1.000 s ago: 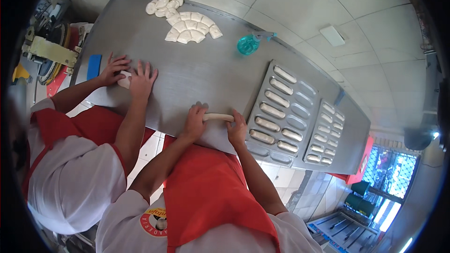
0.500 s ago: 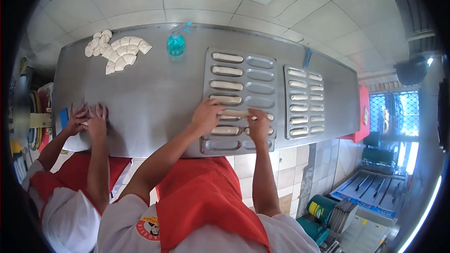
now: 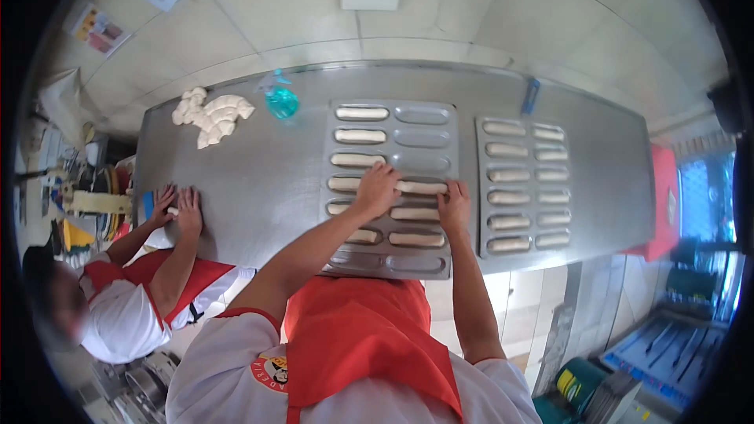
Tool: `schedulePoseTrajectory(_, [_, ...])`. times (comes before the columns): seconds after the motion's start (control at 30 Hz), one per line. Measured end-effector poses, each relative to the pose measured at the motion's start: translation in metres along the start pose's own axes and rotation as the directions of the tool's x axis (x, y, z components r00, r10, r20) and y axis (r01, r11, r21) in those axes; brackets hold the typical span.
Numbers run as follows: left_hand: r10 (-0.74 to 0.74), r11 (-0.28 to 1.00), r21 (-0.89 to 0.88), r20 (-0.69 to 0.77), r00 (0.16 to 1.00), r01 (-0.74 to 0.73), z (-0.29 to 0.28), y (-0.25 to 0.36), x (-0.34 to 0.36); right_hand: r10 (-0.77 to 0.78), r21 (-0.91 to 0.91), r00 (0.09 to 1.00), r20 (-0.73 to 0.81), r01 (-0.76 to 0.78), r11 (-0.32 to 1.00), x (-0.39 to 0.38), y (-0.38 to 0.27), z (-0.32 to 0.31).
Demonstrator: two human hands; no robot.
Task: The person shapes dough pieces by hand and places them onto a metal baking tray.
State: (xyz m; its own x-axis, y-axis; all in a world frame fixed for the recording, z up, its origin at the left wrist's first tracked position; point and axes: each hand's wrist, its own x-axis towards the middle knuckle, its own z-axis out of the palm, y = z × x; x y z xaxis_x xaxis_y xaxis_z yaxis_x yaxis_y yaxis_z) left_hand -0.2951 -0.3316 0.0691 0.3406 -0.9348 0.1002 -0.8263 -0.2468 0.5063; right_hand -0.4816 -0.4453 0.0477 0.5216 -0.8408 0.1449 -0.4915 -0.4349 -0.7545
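Note:
A pale dough roll (image 3: 422, 188) lies lengthwise over a right-column hollow of the near baking tray (image 3: 390, 269). My left hand (image 3: 379, 188) has its fingers closed at the roll's left end, and partly covers the left column. At the other end, my right hand (image 3: 455, 206) pinches the roll by the tray's right edge. Other dough rolls (image 3: 416, 239) rest in the two hollows below it. Most of the left column holds dough rolls too, while the upper right hollows and the bottom row are bare metal.
A second tray (image 3: 525, 242) full of dough rolls stands to the right. Flat dough pieces (image 3: 216, 119) and a green spray bottle (image 3: 281, 102) sit at the back left. A co-worker's hands (image 3: 179, 210) press a small dough piece on the steel table (image 3: 259, 188).
The dough roll between my hands has moved right, from across the tray's middle to a right-column hollow. My view has shifted, showing more of the co-worker at the left.

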Motion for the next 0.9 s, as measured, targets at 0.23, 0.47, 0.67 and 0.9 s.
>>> schedulePoseTrajectory(0.23, [0.087,0.996,-0.035,0.14,0.986,-0.083,0.004,-0.006,0.001,-0.085,-0.32,0.996,0.024,0.088,0.943,-0.005,0.015,0.008])
schedulePoseTrajectory(0.47, [-0.511,0.857,-0.202,-0.207,0.834,0.475,-0.104,-0.157,-0.026,-0.059,-0.279,0.997,-0.053,0.042,0.96,-0.036,-0.016,-0.017])
schedulePoseTrajectory(0.67, [-0.551,0.766,0.093,-0.416,0.724,0.636,-0.184,-0.359,-0.021,0.251,-0.131,0.959,-0.13,-0.267,0.955,-0.084,-0.051,-0.012])
schedulePoseTrajectory(0.9, [-0.491,0.818,0.209,-0.234,0.839,0.536,-0.182,-0.434,0.03,0.305,0.168,0.946,-0.11,-0.285,0.944,-0.123,-0.18,0.084])
